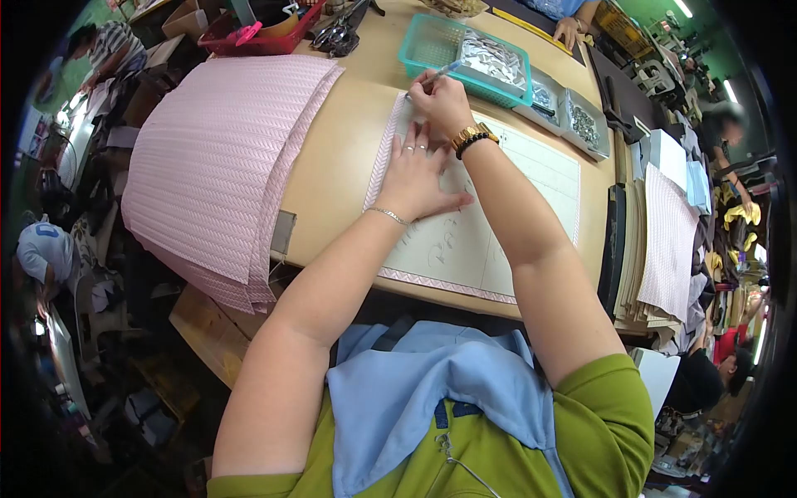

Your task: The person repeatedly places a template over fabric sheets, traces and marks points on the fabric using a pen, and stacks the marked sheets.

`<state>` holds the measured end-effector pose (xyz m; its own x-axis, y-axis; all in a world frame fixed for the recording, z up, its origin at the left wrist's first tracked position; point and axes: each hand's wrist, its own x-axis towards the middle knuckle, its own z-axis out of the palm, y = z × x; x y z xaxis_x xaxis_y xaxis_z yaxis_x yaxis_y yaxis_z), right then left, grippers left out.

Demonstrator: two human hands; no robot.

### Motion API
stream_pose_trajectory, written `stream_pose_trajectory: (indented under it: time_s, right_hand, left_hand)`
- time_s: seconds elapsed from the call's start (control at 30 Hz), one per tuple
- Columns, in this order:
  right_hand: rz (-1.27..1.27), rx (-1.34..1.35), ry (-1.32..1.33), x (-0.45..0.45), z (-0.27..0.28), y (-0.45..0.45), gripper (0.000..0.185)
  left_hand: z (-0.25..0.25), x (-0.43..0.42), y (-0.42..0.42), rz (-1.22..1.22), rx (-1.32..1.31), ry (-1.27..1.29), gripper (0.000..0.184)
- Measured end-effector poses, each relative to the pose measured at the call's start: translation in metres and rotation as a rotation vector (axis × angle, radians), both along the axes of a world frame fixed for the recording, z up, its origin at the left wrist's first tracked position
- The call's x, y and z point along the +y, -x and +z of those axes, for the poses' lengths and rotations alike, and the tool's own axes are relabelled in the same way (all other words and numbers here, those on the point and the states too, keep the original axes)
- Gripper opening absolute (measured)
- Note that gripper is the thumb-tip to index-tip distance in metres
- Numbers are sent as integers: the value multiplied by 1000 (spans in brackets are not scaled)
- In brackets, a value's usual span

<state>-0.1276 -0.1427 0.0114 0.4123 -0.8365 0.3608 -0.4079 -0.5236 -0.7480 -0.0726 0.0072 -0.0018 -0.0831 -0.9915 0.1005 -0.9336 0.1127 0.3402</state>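
Note:
My left hand [418,176] lies flat with its fingers spread on a pale pattern board [531,178] with handwriting on it. Beneath the board is a pink textured sheet [380,158], its edge showing along the left and front. In my right hand [442,104] is a pen [452,66], gripped near the board's far left corner, just beyond the left fingertips. The pen's tip is too small to tell whether it touches the sheet.
A stack of pink textured sheets [224,158] covers the table's left side. Past my right hand stand a teal basket [432,51] with small pale pieces and a grey tray [585,124] of metal parts. At the far edge, another person's hand [569,31] rests near a yellow ruler [527,25].

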Motion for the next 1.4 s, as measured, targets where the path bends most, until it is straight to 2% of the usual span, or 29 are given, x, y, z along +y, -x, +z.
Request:
stream_pose_trajectory:
  time_s: [0.2,0.3,0.37,0.5,0.57,0.63,0.67,0.73,0.83,0.93,1.03,1.23,1.4]
  right_hand:
    - [54,19,-93,5,3,14,25]
    - [51,-388,-262,4,-14,48,23]
    - [6,-490,-374,21,-2,98,17]
    - [-246,-334,-122,24,-17,236,17]
    - [-391,-456,-186,24,-20,297,14]
    - [-475,-459,-112,16,-28,341,13]
    - [-477,-452,-99,8,-33,352,13]
    - [-477,-437,-73,0,-35,363,13]
    - [-450,-416,-53,-8,-39,361,14]
    - [-452,-394,-25,-11,-51,359,14]
    - [-449,-341,-13,-10,-50,356,15]
    - [-435,-186,-31,1,-33,352,16]
    - [-382,-250,-59,0,-39,354,14]
  left_hand:
    - [0,-1,-1,-4,13,-45,105]
    - [6,1,-1,-7,9,-38,104]
    - [8,1,3,-9,-25,-23,102]
    - [10,0,3,1,-102,-74,96]
    - [21,-6,19,-3,-126,-101,93]
    - [29,-13,37,-3,-145,-84,89]
    - [27,-20,51,-77,-130,-24,87]
    - [24,-40,89,-221,-97,93,84]
    - [20,-71,146,-479,-73,90,72]
    - [4,-97,183,-547,-44,101,66]
    - [-5,-103,195,-539,-85,43,61]
    - [-9,-100,195,-520,-62,95,60]
    - [-11,-100,195,-514,-46,110,60]
